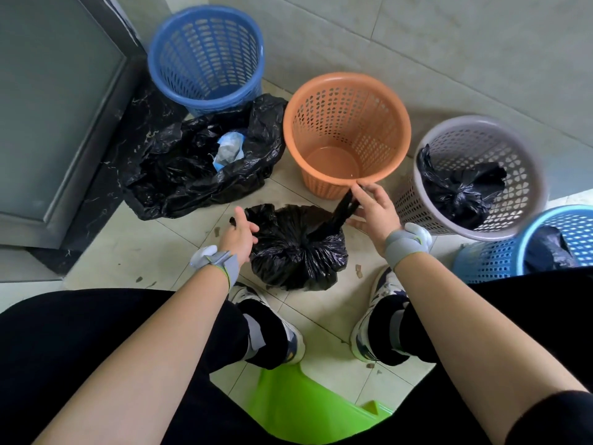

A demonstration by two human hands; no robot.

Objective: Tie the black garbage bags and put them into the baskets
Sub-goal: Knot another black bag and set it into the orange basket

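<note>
Knot-tying step on the black bag [296, 248] on the floor between the feet — right hand [375, 213] pinching one twisted tail, left hand [239, 234] closed on the other — next likely cinch tight, then lift into the empty orange basket [348, 130] just beyond.

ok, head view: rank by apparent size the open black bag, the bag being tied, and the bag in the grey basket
1. Open black bag, clearly largest.
2. Bag being tied.
3. Bag in the grey basket, looks smallest, though the basket wall hides part of it, so 2 versus 3 is unsure.
</note>
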